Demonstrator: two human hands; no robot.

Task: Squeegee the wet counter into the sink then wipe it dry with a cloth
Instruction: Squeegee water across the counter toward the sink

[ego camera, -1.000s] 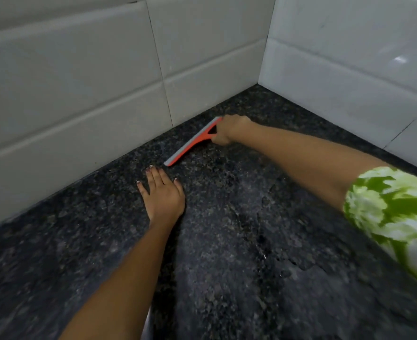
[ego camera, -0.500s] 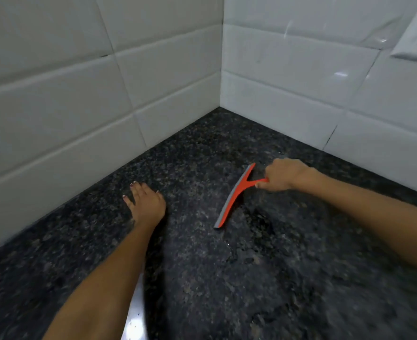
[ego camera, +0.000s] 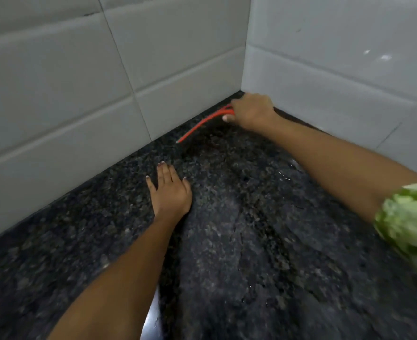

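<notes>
Since half a second ago the squeegee [ego camera: 203, 123] has gone from mid-counter, where its blade lay crosswise in the wet patch, back up into the corner where the two tiled walls [ego camera: 63, 77] meet, much as it sat a second ago. That reads as a reset for a fresh pull: one pass toward the near edge appears finished and another is being lined up, so the squeegee stage is likely still under way and the cloth stage not yet begun. No cloth is in view.

At centre left, the left hand [ego camera: 170, 193] lies flat and spread on the dark granite counter [ego camera: 264, 253], palm down, holding nothing, about where it was before. A sliver of shiny metal [ego camera: 151, 322] shows at the bottom edge under that forearm, possibly the sink rim.

Up and to the right of it, the orange squeegee runs along the foot of the left wall, its blurred free tip pointing down-left. The right hand [ego camera: 251, 112], closed around its handle, is tucked in the corner at upper centre-right. A green patterned sleeve [ego camera: 408, 222] shows at far right.
</notes>
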